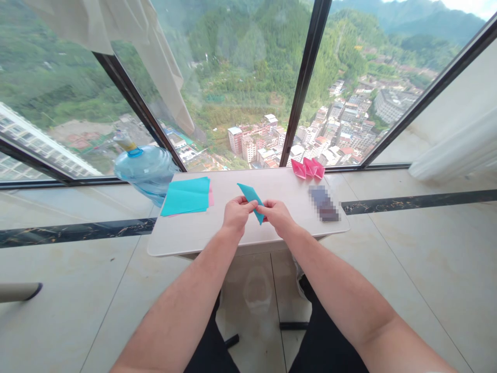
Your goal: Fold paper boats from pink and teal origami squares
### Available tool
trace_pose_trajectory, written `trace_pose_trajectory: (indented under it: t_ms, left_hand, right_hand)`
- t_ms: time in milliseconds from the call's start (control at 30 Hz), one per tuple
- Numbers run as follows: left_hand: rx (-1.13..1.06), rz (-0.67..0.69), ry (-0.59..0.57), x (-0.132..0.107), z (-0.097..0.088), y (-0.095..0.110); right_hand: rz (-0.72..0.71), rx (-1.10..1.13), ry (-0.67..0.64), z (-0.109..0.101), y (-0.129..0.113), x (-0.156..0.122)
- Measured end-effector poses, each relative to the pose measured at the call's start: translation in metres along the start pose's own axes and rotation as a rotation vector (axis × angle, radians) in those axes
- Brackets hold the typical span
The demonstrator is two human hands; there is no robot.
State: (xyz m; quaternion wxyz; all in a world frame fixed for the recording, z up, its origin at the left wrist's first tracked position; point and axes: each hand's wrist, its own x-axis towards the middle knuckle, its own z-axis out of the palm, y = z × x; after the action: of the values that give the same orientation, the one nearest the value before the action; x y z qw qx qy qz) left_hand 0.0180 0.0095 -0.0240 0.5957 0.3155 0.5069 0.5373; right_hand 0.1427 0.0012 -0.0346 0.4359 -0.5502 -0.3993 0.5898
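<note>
Over the middle of a small white table, a folded piece of turquoise paper is pinched between both hands. My left hand grips its left edge, thumb on top. From the other side my right hand holds the lower right part, its thumb close to the left one. The paper is tilted, with one pointed end up to the left and another down toward me. Fingers hide part of its middle. Flat turquoise sheets lie at the table's left, over pink paper that shows at the edge.
Pink folded paper boats stand at the table's back right corner. In front of them lies a dark, pixelated flat object. A large blue water bottle stands beyond the left end, by the window frame. A pale curtain hangs at upper left.
</note>
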Motion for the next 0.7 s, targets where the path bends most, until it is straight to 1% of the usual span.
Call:
trace_pose_trajectory:
  t_ms: [167,300,367,467,533,633,700]
  left_hand:
    - [-0.082,-0.062,0.082,0.001,0.003,-0.001]
    - [-0.137,-0.079,0.129,-0.002,0.005,0.002]
    - [-0.149,-0.096,0.133,-0.003,0.006,0.004]
    - [-0.150,-0.120,0.100,-0.003,0.006,0.006]
    - [-0.152,-0.097,0.105,-0.002,0.006,0.008]
    - [-0.158,-0.030,0.162,-0.001,0.006,0.010]
    - [-0.161,-0.011,0.179,0.000,0.005,0.011]
  right_hand:
    - [-0.038,-0.039,-0.015,0.003,-0.001,-0.002]
    - [-0.039,-0.043,-0.019,0.004,0.000,0.000]
    - [-0.032,-0.045,-0.018,0.003,0.001,0.001]
    - [-0.018,-0.063,-0.035,0.001,0.002,0.001]
    - [0.001,-0.082,-0.062,0.001,0.001,-0.001]
    - [0.017,-0.093,-0.092,0.003,-0.003,-0.005]
    - [0.019,-0.092,-0.095,0.006,-0.006,-0.007]
